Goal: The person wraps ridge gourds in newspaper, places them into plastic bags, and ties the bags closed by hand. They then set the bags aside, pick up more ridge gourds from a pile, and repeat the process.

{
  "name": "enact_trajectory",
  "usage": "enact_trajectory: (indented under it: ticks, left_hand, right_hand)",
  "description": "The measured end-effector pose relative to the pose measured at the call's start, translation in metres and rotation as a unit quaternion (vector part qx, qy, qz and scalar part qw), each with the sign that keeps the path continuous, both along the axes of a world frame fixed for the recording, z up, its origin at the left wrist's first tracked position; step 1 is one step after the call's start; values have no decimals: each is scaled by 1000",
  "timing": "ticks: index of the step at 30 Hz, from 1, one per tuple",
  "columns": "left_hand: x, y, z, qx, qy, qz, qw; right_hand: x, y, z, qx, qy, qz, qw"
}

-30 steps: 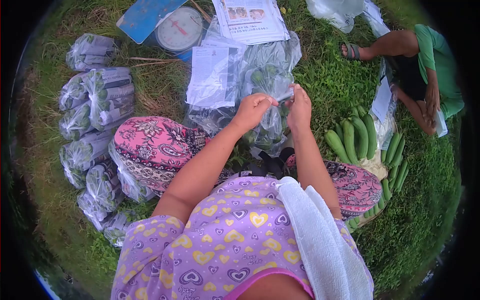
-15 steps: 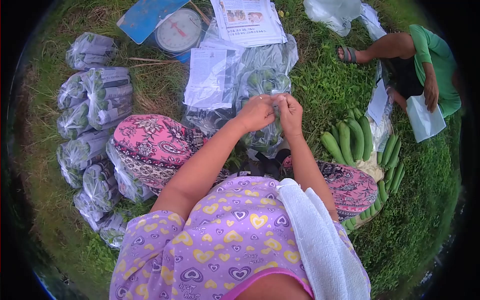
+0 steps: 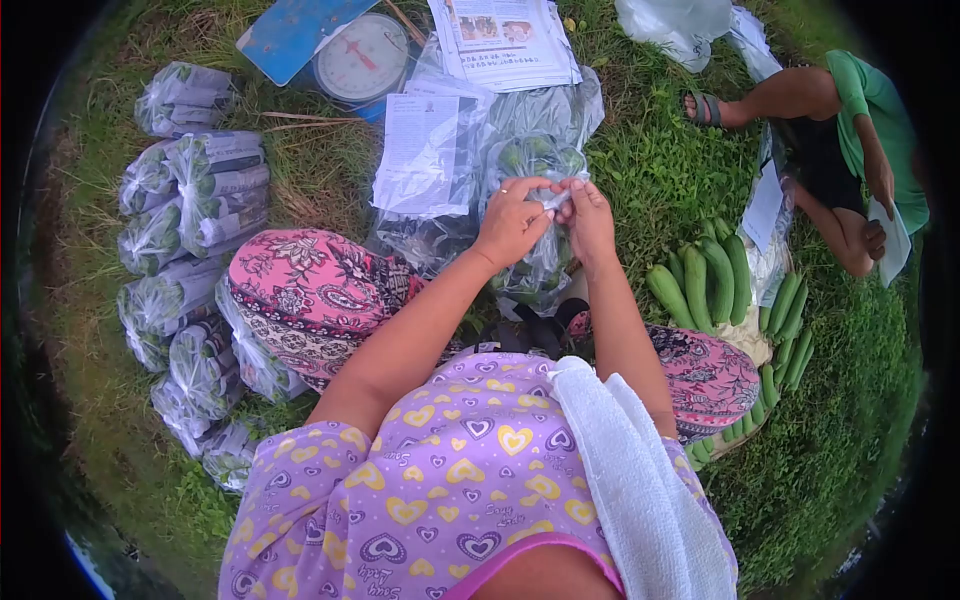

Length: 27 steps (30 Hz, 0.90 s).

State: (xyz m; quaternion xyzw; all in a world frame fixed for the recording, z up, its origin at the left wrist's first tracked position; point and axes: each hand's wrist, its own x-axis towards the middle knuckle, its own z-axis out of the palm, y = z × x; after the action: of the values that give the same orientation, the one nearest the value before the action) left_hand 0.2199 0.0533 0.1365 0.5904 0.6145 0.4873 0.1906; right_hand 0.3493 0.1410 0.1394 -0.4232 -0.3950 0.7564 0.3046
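Note:
A clear plastic bag [image 3: 535, 270] with green vegetables inside lies between my knees. Over its upper part, my left hand [image 3: 515, 218] and my right hand [image 3: 588, 215] pinch the gathered plastic, with their fingertips almost touching. A ring shows on a finger of my left hand. To the left of the bag, printed paper sheets [image 3: 425, 150] lie on more clear plastic. Which part of the bag each fingertip holds is too small to make out.
Filled bags wrapped with newspaper [image 3: 215, 190] line the left side. A dial scale [image 3: 360, 58] and a newspaper stack [image 3: 505, 40] are at the top. Long green vegetables [image 3: 718, 280] lie right. At the far right a person in green [image 3: 880, 110] sits holding a white sheet [image 3: 893, 240].
My hands have parted slightly at the fingertips, showing whitish plastic between them. The other person's hands and white sheet have moved, and the sheet is now turned more edge-on.

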Motion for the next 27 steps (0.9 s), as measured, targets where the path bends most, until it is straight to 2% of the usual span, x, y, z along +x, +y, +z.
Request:
enact_trajectory:
  ticks: [1, 2, 5, 8, 11, 15, 16, 20, 23, 27]
  left_hand:
    - [-2, 1, 3, 2, -38, 21, 999]
    - [-3, 1, 7, 3, -77, 41, 996]
    - [-2, 0, 16, -78, -253, 5, 964]
    - [-3, 4, 11, -162, -375, -37, 912]
    - [-10, 12, 19, -173, -356, -53, 917]
    - [-10, 15, 23, -174, -349, -90, 916]
    - [-9, 15, 23, -174, -364, -96, 910]
    - [-7, 19, 11, -174, -418, -94, 887]
    - [-1, 14, 7, -220, -380, -77, 895]
    - [12, 7, 1, -226, -390, -92, 888]
  right_hand:
    - [-1, 0, 6, -33, 31, -30, 999]
    - [-1, 1, 9, -43, 30, -17, 998]
    - [0, 7, 19, -70, 27, 21, 997]
    - [-6, 18, 48, 57, -76, 166, 982]
    - [-8, 35, 62, 132, -120, 321, 930]
    - [-13, 67, 52, 159, -193, 414, 875]
    - [-15, 71, 50, 170, -212, 408, 872]
    - [-22, 80, 30, 125, -226, 300, 918]
    - [-20, 79, 9, 117, -221, 220, 943]
    - [-5, 83, 3, 103, -230, 173, 952]
